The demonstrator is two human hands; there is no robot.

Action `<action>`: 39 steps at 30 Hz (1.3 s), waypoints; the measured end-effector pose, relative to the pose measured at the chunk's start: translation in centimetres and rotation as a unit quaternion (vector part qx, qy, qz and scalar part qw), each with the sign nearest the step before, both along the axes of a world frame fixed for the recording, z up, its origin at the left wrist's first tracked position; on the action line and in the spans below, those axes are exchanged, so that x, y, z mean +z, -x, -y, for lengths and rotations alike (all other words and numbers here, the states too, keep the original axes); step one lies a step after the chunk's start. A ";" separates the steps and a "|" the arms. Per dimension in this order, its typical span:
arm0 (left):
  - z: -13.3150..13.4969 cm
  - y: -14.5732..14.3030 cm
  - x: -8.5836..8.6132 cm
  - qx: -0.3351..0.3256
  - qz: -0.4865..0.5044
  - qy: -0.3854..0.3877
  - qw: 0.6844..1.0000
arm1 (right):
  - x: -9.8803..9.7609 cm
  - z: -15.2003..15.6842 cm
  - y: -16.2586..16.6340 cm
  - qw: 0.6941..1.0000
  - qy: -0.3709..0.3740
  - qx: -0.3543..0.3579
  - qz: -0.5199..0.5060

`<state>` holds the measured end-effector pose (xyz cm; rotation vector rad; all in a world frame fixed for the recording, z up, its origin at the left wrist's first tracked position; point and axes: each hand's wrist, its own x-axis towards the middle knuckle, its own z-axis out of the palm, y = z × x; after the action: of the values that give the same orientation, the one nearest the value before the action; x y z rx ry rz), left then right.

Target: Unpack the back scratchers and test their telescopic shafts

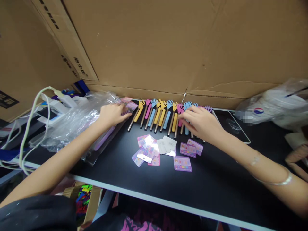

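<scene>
A row of back scratchers point(157, 115) with yellow, pink, blue and purple claws and metal shafts lies side by side on the black table. My right hand point(201, 122) is over the row's right part, its bent fingers closed at a back scratcher and hiding several others. At the row's left end, my left hand point(112, 115) has its fingers closed at the top of a purple back scratcher point(104, 138) lying among clear plastic bags. In front of the row lie small printed cards point(183, 163), partly in a loose pile, some with the white side up.
Clear plastic bags point(72, 118) and a pale cable point(24, 141) lie at the left. A phone point(231, 125) and a bag with a white cup point(262, 109) are at the right. Large cardboard point(156, 48) stands behind. Below the table, an open box point(92, 205) holds colourful pieces.
</scene>
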<state>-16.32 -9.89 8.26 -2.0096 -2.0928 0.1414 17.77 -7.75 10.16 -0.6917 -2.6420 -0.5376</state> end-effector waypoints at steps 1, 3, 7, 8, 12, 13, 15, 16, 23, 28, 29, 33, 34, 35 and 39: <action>1.1 0.8 -0.1 0.010 -0.008 0.008 1.000 | 0.0 0.5 -0.7 1.000 0.002 -0.004 -0.001; 3.0 2.0 -0.7 0.019 -0.006 0.023 1.000 | -0.2 1.2 -1.7 1.000 0.007 -0.011 0.000; 4.6 3.0 -1.9 0.033 0.020 0.046 0.998 | -0.8 1.8 -2.1 1.000 0.014 -0.016 0.016; 4.6 3.0 -2.0 0.031 0.019 0.048 0.998 | -0.9 1.9 -2.1 1.000 0.016 -0.015 0.019; 4.3 2.7 -1.4 0.014 0.023 0.019 0.999 | -0.8 2.3 -2.2 0.997 0.068 -0.027 -0.019; 4.2 2.5 -1.2 0.019 0.033 0.003 0.999 | -0.7 2.4 -2.3 0.993 0.100 -0.036 -0.044; 4.3 2.0 -0.6 0.022 0.082 -0.027 0.996 | -0.6 2.5 -2.5 0.977 0.181 -0.046 -0.105; 4.3 1.6 -0.3 0.007 0.126 -0.034 0.991 | -0.7 2.5 -2.5 0.962 0.229 -0.046 -0.138; 5.0 -4.9 0.3 -0.229 0.316 -0.008 0.921 | -2.0 1.3 -2.2 0.691 0.636 0.003 -0.344; 4.8 -8.5 0.2 -0.305 0.247 0.039 0.919 | -2.2 1.7 -3.2 0.583 0.722 0.031 -0.372; 4.7 -8.7 0.1 -0.313 0.239 0.044 0.918 | -2.1 2.0 -3.5 0.585 0.721 0.025 -0.371; 4.5 -8.9 -0.2 -0.330 0.206 0.045 0.920 | -1.9 2.8 -4.0 0.653 0.674 -0.038 -0.343; 4.5 -8.8 -0.3 -0.333 0.199 0.044 0.921 | -2.0 2.8 -4.0 0.673 0.654 -0.055 -0.340; 4.5 -8.8 -0.4 -0.334 0.194 0.043 0.921 | -2.1 2.8 -3.9 0.688 0.635 -0.066 -0.346; 4.7 -8.7 -0.9 -0.324 0.187 0.031 0.927 | -2.9 2.8 -3.6 0.723 0.541 -0.084 -0.421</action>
<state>-7.62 -14.59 7.36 -2.8220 -1.4762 -0.3205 21.33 -10.50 7.27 -1.1053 -1.7486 1.1678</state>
